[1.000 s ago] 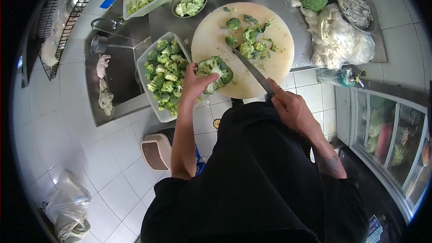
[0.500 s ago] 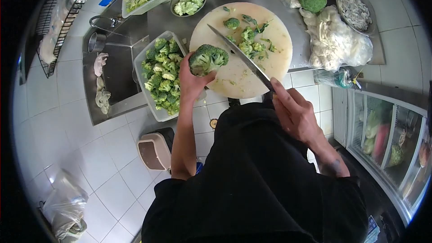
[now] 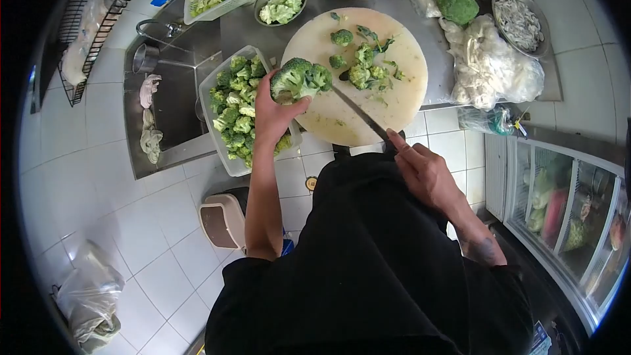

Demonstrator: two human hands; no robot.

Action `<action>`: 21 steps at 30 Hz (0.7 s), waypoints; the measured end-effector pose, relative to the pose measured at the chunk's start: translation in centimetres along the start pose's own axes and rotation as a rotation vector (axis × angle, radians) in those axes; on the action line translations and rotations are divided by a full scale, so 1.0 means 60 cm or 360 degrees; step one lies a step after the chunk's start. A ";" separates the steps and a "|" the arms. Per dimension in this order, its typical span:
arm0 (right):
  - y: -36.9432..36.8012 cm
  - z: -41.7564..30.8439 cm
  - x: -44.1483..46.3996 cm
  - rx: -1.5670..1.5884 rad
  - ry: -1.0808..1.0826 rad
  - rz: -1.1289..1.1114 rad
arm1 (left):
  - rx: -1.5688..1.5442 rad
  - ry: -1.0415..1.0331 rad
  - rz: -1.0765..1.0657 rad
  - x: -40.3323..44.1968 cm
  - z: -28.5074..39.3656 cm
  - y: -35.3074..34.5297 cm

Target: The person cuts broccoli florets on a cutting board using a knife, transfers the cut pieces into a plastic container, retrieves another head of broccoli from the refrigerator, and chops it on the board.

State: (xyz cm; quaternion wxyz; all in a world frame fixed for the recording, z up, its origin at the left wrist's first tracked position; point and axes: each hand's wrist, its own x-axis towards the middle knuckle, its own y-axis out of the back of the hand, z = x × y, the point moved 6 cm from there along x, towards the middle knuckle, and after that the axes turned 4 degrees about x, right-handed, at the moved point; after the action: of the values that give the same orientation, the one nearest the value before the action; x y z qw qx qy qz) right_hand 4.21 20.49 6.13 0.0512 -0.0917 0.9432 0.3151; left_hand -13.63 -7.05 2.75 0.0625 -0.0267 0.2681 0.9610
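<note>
- Held up off the round white cutting board (image 3: 401, 102), above its left edge: green, bushy broccoli head (image 3: 299, 80).
- Wrapped round it from left and below by left hand (image 3: 271, 115), with thumb under the crown; grip closed on it.
- Closed round the handle of a long grey steel knife (image 3: 360, 113): right hand (image 3: 427, 174). Pointed up-left, with tip just beside the broccoli.
- Could nick left thumb or fingers, from a blade skidding off uneven stalks near the tip; no backing from the board under a head held in the air.
- Could also drop pieces onto the floor, from cutting so near the board's edge.
- Scattered on the board: loose green broccoli florets (image 3: 363, 69), plus leaf scraps.
- Left of the board: clear plastic tub (image 3: 237, 169), heaped with cut florets, partly behind left hand.
- Under all that: grey stainless-steel bench (image 3: 250, 29), with metal sink (image 3: 177, 128) to the left.
- Right of the board: whole green broccoli (image 3: 457, 4), pale food in clear plastic bags (image 3: 486, 66).
- Further out: glass-front fridge (image 3: 565, 204) at right, beige-and-brown bin (image 3: 220, 220) on white tiled floor (image 3: 151, 243).
</note>
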 end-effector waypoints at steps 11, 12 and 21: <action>0.037 0.034 0.008 -0.0016 -0.0074 0.0193 | -0.0220 0.0076 -0.0143 0.001 -0.031 0.007; 0.033 0.026 0.006 -0.0080 -0.0055 0.0142 | -0.0228 0.0078 -0.0138 0.005 -0.025 0.011; -0.003 0.003 0.009 -0.0176 0.0159 -0.0040 | 0.0572 -0.0287 -0.0502 0.035 0.050 0.010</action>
State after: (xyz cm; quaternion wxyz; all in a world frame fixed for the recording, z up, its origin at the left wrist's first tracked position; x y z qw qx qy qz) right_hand 3.70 20.35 5.79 0.0028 -0.1219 0.9245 0.3611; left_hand -15.84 -5.78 5.42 0.2391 0.0291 0.4203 0.8748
